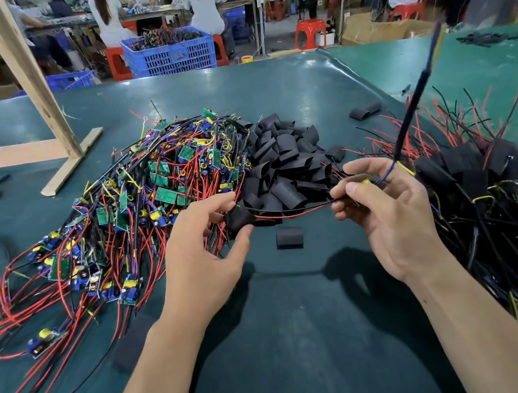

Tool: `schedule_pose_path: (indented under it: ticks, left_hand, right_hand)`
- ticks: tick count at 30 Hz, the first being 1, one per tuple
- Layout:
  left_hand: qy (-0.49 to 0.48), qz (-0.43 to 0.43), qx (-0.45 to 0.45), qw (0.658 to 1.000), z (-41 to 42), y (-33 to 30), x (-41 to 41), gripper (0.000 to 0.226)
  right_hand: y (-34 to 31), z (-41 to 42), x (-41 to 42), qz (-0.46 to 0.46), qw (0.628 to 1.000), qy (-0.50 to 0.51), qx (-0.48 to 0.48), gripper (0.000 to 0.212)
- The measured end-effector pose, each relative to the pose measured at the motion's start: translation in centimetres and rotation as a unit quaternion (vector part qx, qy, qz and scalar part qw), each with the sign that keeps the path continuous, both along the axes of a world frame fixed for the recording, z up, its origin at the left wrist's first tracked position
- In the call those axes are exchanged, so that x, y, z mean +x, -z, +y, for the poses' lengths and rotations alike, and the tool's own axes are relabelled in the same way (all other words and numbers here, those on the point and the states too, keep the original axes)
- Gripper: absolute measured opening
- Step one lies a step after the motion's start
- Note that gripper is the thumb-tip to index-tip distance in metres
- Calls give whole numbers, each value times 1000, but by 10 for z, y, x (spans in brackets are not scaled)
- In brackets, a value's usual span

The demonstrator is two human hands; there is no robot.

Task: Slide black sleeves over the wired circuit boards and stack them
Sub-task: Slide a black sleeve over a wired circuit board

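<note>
Fingers of the left hand (203,240) pinch a short black flattened tube sleeve (239,217) over red and black wires (291,213); the right hand (386,206) grips those wires' other end, its circuit board hidden. Unsleeved green boards (134,196) lie heaped left, sleeved ones (476,173) right, on the green table (290,328).

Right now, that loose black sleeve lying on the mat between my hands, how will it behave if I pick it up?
The loose black sleeve probably weighs little and squashes easily: those in the sleeve pile lie creased and flattened. Lying flattened on the mat, it seems unlikely to roll.
</note>
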State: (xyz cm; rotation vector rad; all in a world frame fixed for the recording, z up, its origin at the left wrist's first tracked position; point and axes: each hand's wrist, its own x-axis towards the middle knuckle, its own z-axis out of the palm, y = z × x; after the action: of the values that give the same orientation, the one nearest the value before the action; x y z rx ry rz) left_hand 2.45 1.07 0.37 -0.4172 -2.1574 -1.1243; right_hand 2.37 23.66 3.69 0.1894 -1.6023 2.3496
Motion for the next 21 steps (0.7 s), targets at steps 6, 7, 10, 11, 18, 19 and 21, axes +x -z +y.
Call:
schedule_pose_path:
  ticks: [6,7,10,11,18,19,21]
  left_hand:
    - [-4,18,5,1000,-1,0,0,43]
    - [-4,20,3,1000,-1,0,0,43]
    - [-9,24,2,1000,-1,0,-1,41]
    - [-11,27,4,1000,0,0,-1,40]
    - [-4,35,-7,999,0,-5,2,40]
    - [6,30,-17,999,0,-6,3,41]
    - [32,22,-46,998,1,-7,5,42]
  right_hand:
    - [3,0,-4,-30,999,33,10,19]
    - [4,1,-5,-36,998,42,12,23]
    - [5,2,-6,-45,998,50,13,24]
    - [6,1,-7,-46,998,50,12,23]
    - [5,2,-5,-51,998,31,19,25]
    - [4,2,-5,-51,998,25,21,25]
    - [4,2,-4,-49,999,12,21,25]
